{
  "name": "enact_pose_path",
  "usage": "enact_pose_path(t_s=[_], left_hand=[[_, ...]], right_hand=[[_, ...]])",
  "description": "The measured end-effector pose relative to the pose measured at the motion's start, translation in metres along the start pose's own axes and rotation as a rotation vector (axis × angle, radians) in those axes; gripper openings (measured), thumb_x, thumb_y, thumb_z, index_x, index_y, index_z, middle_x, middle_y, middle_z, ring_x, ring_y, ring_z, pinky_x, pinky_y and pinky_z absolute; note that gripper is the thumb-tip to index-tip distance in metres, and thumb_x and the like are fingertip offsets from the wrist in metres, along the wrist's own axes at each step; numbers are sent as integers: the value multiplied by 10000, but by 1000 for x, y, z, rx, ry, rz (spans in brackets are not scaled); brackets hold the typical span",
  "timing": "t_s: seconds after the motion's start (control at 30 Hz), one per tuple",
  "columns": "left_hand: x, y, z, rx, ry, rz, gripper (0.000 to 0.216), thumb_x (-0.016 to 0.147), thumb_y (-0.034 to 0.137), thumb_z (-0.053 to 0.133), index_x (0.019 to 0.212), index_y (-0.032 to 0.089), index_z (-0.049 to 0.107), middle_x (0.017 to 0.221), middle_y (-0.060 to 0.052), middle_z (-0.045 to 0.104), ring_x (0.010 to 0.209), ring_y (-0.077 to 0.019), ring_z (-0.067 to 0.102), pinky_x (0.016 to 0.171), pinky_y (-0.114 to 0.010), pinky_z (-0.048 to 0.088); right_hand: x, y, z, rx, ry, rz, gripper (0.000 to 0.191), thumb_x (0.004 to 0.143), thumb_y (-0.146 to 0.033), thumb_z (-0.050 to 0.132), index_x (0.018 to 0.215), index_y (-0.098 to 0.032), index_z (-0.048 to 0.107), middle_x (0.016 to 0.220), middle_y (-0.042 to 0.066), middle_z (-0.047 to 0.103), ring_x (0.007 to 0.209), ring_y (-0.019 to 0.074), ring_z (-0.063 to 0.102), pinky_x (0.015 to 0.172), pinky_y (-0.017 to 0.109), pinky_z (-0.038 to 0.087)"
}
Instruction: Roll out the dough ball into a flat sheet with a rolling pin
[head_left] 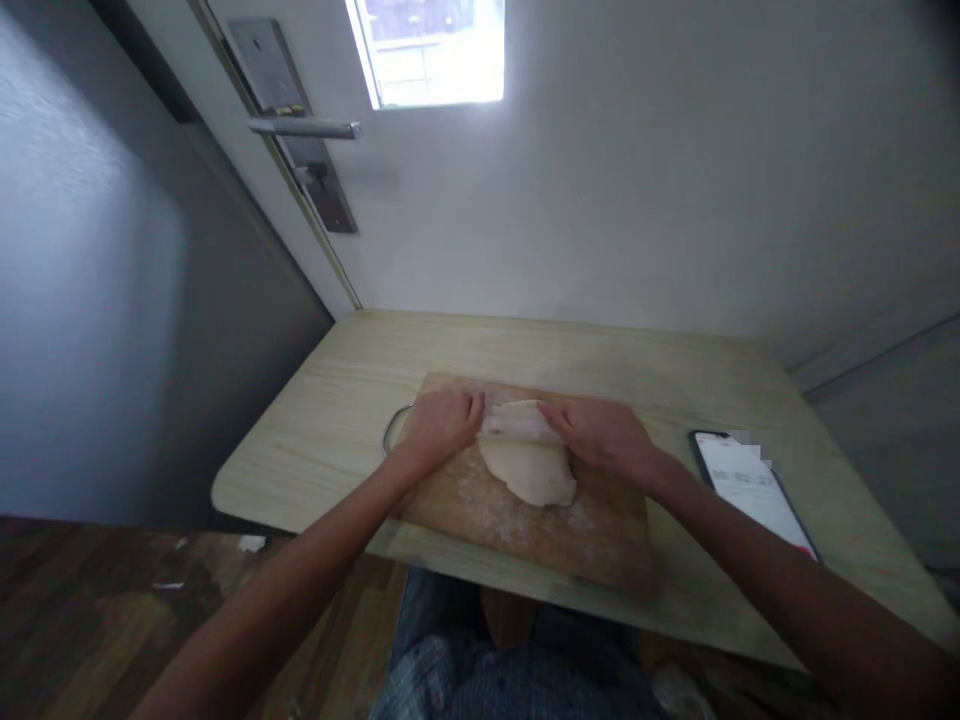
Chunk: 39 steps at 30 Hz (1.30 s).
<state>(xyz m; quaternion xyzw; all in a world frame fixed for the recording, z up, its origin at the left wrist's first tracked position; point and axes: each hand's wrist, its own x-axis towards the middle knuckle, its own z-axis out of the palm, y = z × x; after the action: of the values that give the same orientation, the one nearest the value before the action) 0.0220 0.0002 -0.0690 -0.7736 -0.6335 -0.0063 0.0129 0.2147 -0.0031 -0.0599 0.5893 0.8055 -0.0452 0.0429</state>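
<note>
A flattened piece of pale dough (531,475) lies on a floured wooden cutting board (600,555). Across its far part rests a short, flour-whitened rolling pin (517,424). My left hand (446,415) is closed around the pin's left end, and my right hand (600,428) is closed around the right end. Both ends of the pin are hidden inside my fists. The dough's near edge sticks out toward me from under the pin.
The board, with a metal ring handle (390,428) at its left, lies on a light wood table (322,420). A phone (754,490) with a lit screen is at the right. Behind the table stands a white door (600,220) with a lever handle (304,128).
</note>
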Motion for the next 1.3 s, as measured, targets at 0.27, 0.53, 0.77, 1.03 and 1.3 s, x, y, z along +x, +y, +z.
enact_pose_path(t_s=[0.27, 0.53, 0.77, 1.03, 1.3], left_hand=[[-35, 0, 3, 45, 95, 136, 598, 827, 474, 108, 742, 143, 599, 715, -105, 619, 661, -226, 575, 573, -317, 394], [-33, -4, -4, 88, 73, 193, 537, 844, 422, 123, 773, 145, 578, 729, -102, 621, 665, -216, 581, 562, -305, 397], [-31, 1, 2, 7, 105, 173, 448, 850, 358, 157, 778, 149, 547, 738, -86, 602, 669, -199, 559, 577, -303, 385], [-26, 3, 7, 34, 132, 165, 367, 835, 308, 208, 735, 171, 534, 694, -60, 585, 662, -189, 535, 572, -292, 368], [-11, 2, 6, 14, -25, 106, 451, 833, 352, 161, 737, 170, 562, 673, -77, 599, 588, -203, 551, 515, -296, 370]], right_hand=[[-32, -2, 8, -77, 192, -137, 506, 805, -525, 187, 841, -173, 549, 812, 74, 623, 715, 185, 548, 563, 259, 308], [-42, -1, 6, -120, 248, -179, 388, 817, -466, 264, 864, -172, 514, 829, 67, 607, 747, 184, 538, 585, 258, 310], [-40, 1, 18, -158, 311, -139, 417, 817, -459, 267, 924, -157, 533, 815, 81, 604, 702, 176, 525, 549, 261, 268], [-30, 2, 21, -139, 289, -110, 496, 782, -539, 231, 778, -164, 555, 658, 62, 599, 540, 155, 507, 456, 266, 174], [-12, 7, 9, -96, 66, -92, 574, 789, -536, 147, 626, -183, 569, 541, 74, 580, 471, 155, 492, 444, 279, 201]])
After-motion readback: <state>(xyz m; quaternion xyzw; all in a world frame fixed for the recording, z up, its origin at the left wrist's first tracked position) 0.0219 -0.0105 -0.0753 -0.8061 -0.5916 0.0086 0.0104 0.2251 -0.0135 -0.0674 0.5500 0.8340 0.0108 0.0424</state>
